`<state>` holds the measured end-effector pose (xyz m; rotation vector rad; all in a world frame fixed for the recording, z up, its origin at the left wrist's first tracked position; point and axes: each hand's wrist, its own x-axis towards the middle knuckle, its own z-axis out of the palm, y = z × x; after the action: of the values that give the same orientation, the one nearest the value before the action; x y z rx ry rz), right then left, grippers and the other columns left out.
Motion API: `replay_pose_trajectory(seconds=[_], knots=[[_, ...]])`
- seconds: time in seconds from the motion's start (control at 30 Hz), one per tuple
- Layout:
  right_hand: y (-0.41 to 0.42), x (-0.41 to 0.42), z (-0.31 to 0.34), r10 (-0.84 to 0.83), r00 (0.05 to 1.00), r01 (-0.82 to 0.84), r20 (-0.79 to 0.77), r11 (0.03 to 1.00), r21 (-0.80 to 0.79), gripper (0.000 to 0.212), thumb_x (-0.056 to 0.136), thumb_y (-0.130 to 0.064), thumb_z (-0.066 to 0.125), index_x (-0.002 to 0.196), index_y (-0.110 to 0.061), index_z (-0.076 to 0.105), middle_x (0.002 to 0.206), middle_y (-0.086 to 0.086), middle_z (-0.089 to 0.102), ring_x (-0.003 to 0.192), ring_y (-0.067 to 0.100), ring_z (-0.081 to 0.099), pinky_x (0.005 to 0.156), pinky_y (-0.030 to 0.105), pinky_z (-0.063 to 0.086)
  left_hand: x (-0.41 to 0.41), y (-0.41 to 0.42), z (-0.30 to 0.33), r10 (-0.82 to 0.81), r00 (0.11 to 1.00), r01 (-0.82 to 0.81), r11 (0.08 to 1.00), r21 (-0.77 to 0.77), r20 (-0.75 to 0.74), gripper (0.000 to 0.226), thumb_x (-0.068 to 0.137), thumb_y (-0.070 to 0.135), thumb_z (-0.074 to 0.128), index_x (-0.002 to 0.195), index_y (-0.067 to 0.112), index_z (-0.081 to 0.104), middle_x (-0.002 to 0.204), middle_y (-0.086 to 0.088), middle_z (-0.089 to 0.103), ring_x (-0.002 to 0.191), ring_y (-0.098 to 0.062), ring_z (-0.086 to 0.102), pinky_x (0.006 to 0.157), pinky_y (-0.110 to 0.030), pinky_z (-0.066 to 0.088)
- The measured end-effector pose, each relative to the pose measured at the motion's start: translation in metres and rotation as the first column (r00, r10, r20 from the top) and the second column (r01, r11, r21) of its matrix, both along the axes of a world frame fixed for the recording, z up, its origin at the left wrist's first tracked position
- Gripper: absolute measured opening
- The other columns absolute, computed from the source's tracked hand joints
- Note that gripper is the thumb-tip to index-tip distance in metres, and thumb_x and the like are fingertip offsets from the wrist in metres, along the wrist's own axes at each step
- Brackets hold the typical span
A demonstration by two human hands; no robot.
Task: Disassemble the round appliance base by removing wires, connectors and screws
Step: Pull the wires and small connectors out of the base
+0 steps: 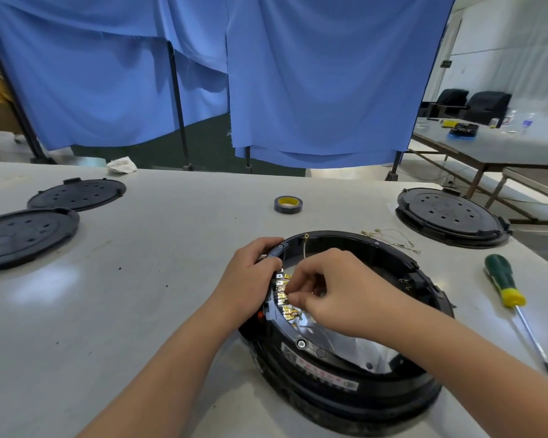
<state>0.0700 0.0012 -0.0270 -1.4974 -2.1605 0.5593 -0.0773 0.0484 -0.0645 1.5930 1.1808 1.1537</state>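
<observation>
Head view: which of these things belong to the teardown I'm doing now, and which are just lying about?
In the job:
base, gripped at its rim by the left hand
brass connectors, where the right hand pinches
loose wires
screwdriver

Lying about:
tape roll
two covers at left
another base at right
crumpled rag

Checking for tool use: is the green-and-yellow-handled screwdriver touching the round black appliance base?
Apart. The head view shows bare table between the screwdriver and the appliance base.
</observation>
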Motion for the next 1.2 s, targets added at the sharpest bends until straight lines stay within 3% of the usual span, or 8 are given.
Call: replay_pose_trajectory(seconds=[0.27,0.4,0.5,0.6,0.73,0.9,1.07,1.2], knots=[[0.0002,-0.0025,0.0071,0.093,0.983,-0.111,0.156,0.987,0.112,0.02,0.086,-0.02,0.066,0.075,-0.035,0.059,0.076,-0.021,0.054,0.083,0.001,0.045,0.079,0.02,0.039,-0.0021,-0.0011,0.0009,-0.019,1.0,0.019,1.0,0.01,0.021,0.043,0.084,-0.003,0.051,0.09,0.037,0.066,0.089,0.011,0.073,0.085,-0.011,0.068,0.077,-0.027,0.053],[-0.0039,-0.003,0.0043,0.034,0.991,-0.046,0.129,0.994,0.095,0.017,0.082,-0.018,0.065,0.072,-0.031,0.063,0.068,-0.019,0.06,0.069,-0.004,0.052,0.06,0.009,0.035,-0.0008,-0.0013,0.0017,-0.021,1.0,0.021,1.0,0.016,0.019,0.043,0.084,-0.001,0.051,0.089,0.04,0.065,0.094,0.01,0.072,0.091,-0.014,0.068,0.082,-0.032,0.052],[-0.0047,-0.0034,0.0033,0.009,0.993,-0.019,0.121,0.996,0.082,0.022,0.081,-0.018,0.065,0.067,-0.033,0.06,0.068,-0.015,0.065,0.067,-0.002,0.057,0.058,0.01,0.04,0.0005,-0.0025,0.003,-0.022,0.999,0.022,1.0,0.017,0.027,0.033,0.074,0.014,0.052,0.089,0.04,0.065,0.095,0.009,0.072,0.092,-0.015,0.067,0.082,-0.03,0.052],[-0.0067,-0.0035,0.0041,0.014,0.995,-0.022,0.103,0.997,0.074,0.022,0.082,-0.018,0.064,0.068,-0.034,0.06,0.072,-0.014,0.067,0.071,0.0,0.059,0.065,0.016,0.046,0.0002,-0.0008,0.0011,-0.021,1.0,0.02,0.999,0.027,0.022,0.035,0.077,0.011,0.053,0.088,0.041,0.066,0.091,0.011,0.072,0.089,-0.014,0.068,0.08,-0.029,0.052],[-0.0055,-0.004,0.0076,0.076,0.965,-0.126,0.25,0.974,0.19,0.014,0.086,-0.019,0.061,0.079,-0.031,0.062,0.083,-0.015,0.061,0.085,0.005,0.048,0.084,0.024,0.037,-0.0019,0.0002,-0.0005,-0.027,0.999,0.026,0.999,0.02,0.017,0.046,0.085,-0.002,0.052,0.089,0.042,0.065,0.086,0.015,0.073,0.084,-0.006,0.068,0.075,-0.022,0.053],[-0.0054,-0.003,0.0051,0.061,0.967,-0.117,0.249,0.969,0.217,0.016,0.086,-0.02,0.06,0.077,-0.033,0.057,0.084,-0.016,0.059,0.084,0.004,0.045,0.088,0.027,0.034,-0.0017,-0.0007,-0.0004,-0.019,0.999,0.019,1.0,0.015,0.042,0.046,0.085,-0.003,0.051,0.088,0.04,0.067,0.085,0.013,0.074,0.083,-0.009,0.068,0.074,-0.023,0.054],[-0.0083,-0.0037,0.0036,0.068,0.967,-0.123,0.245,0.968,0.217,0.017,0.082,-0.017,0.061,0.072,-0.031,0.057,0.073,-0.018,0.058,0.079,0.007,0.053,0.083,0.029,0.04,-0.001,-0.0011,0.0008,-0.016,0.999,0.015,1.0,0.013,0.03,0.043,0.084,0.002,0.053,0.086,0.043,0.067,0.088,0.011,0.074,0.087,-0.012,0.068,0.077,-0.027,0.053],[-0.0058,-0.0005,0.004,0.054,0.993,-0.065,0.103,0.992,0.105,0.012,0.083,-0.017,0.065,0.082,-0.028,0.071,0.073,-0.011,0.068,0.074,0.004,0.06,0.068,0.018,0.047,0.0009,-0.0023,0.0031,-0.025,0.999,0.025,1.0,0.002,0.036,0.034,0.07,0.02,0.05,0.093,0.038,0.065,0.095,0.007,0.073,0.093,-0.017,0.067,0.085,-0.034,0.052]])
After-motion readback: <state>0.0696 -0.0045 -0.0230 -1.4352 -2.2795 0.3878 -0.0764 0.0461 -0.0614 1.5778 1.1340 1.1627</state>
